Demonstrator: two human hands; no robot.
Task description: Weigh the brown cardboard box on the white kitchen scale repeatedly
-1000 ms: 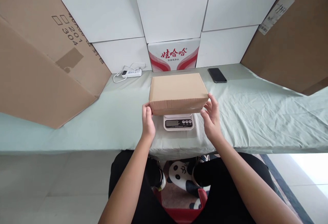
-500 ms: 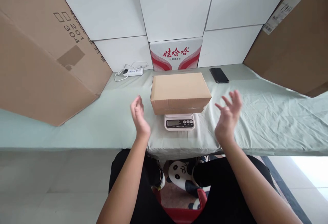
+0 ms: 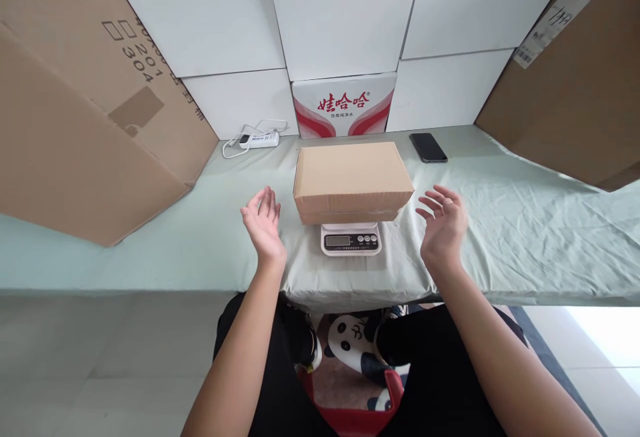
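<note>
1. Our left hand (image 3: 263,224) hovers just left of the cardboard box (image 3: 353,180), fingers (image 3: 267,202) spread and empty; our right hand (image 3: 443,224) hovers just right of it, palm turned in, fingers (image 3: 434,198) likewise apart and holding nothing
2. Neither hand touches the box, which rests flat on the scale (image 3: 351,239), hiding all but the display panel in front of the box
3. We judge the step in hand to be weighing: the box stands free so the display can settle; the next move calls for reading the display while keeping both hands off the box
4. Counted outward from the box: one scale under it, one phone (image 3: 428,147) behind it to the right, one power strip (image 3: 257,139) behind it to the left, one printed carton (image 3: 344,105) straight behind, two large brown cartons (image 3: 75,130) flanking the surface (image 3: 210,237)
</note>
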